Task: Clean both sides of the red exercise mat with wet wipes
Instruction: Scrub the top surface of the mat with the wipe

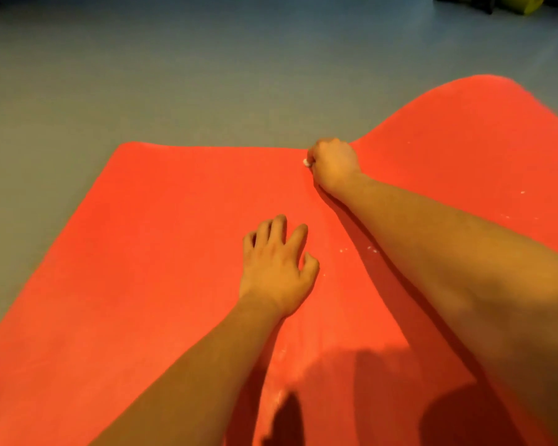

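The red exercise mat [149, 252] lies spread on the floor and fills the lower part of the view; its far right part bulges up in a hump. My right hand [334, 164] is stretched out to the mat's far edge, fingers curled round a small white wet wipe [306, 162], of which only a scrap shows. My left hand [276, 268] rests on the mat nearer to me, fingers spread with the tips bent onto the surface, holding nothing. Small white flecks dot the mat to the right of my arms.
Grey floor [174, 75] stretches beyond the mat's far edge and along its left side. A yellow-green object [529, 3] with dark things beside it sits at the far top right corner. Dark shadows fall on the mat near the bottom edge.
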Motion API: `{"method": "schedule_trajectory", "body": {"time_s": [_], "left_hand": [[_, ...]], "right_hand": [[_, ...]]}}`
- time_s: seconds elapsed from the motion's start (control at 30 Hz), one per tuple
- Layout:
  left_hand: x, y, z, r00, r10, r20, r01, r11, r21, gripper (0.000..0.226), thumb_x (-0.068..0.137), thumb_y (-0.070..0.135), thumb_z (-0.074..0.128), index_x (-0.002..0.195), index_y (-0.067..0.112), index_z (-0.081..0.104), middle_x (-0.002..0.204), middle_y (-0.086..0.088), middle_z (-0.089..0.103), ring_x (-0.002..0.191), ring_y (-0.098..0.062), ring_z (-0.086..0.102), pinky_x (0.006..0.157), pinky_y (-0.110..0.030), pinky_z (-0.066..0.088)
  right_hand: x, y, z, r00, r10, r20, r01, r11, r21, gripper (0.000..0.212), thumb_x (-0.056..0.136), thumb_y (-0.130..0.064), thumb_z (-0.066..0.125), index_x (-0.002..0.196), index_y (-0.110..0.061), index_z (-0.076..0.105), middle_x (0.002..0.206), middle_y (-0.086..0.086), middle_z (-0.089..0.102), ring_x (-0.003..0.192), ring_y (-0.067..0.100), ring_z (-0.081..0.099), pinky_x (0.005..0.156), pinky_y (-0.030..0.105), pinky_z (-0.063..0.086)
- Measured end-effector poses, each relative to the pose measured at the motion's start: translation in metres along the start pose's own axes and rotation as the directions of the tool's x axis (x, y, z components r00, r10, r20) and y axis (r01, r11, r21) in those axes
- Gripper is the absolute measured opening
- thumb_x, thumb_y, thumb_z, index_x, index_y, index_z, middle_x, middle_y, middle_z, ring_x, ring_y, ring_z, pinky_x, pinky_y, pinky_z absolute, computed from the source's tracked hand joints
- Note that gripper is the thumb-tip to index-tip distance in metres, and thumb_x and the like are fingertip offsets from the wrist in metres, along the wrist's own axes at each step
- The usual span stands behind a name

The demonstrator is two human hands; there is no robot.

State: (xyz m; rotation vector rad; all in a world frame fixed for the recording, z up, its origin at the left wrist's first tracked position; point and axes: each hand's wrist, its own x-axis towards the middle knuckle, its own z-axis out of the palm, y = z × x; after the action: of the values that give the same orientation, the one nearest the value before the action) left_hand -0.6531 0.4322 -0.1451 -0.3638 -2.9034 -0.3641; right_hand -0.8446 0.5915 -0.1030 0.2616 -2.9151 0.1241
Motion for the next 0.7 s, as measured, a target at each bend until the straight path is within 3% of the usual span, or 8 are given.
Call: {"method": "schedule_trajectory", "body": {"time_s": [0.17,0.5,0.7], "left_hand": [[0.001,-0.001,0.002,1.000,0.001,0.011,-0.001,1.000,-0.010,0.056,0.090,0.048,0.045,0.141,0.030,0.056,0.148,-0.007,0.047,0.136,-0.029,0.041,0.114,-0.050,0.032],[0.000,0.002,0.002,1.000,-0.008,0.000,0.008,1.000,0.000,0.051,0.090,0.044,0.048,0.138,0.029,0.058,0.145,-0.007,0.050,0.133,-0.028,0.041,0.112,-0.049,0.033],[0.001,0.001,0.003,1.000,-0.011,-0.015,0.011,1.000,0.003,0.049,0.090,0.044,0.048,0.136,0.030,0.057,0.142,-0.005,0.049,0.132,-0.027,0.042,0.112,-0.048,0.033]], "right_hand": [[0.034,0.000,0.002,0.999,0.051,0.010,-0.051,0.999,-0.008,0.024,0.086,-0.013,0.060,0.103,-0.011,0.076,0.109,0.019,0.071,0.100,0.040,0.067,0.080,0.041,0.053],[-0.006,0.005,-0.002,0.996,-0.083,0.032,0.085,0.994,-0.073,0.023,0.085,-0.016,0.062,0.102,-0.020,0.077,0.106,0.009,0.072,0.099,0.035,0.067,0.073,0.037,0.050],[0.023,0.011,-0.001,0.999,-0.026,0.020,0.027,0.997,-0.074,0.020,0.088,-0.020,0.062,0.100,-0.014,0.077,0.106,0.014,0.071,0.098,0.038,0.066,0.076,0.039,0.052]]}}
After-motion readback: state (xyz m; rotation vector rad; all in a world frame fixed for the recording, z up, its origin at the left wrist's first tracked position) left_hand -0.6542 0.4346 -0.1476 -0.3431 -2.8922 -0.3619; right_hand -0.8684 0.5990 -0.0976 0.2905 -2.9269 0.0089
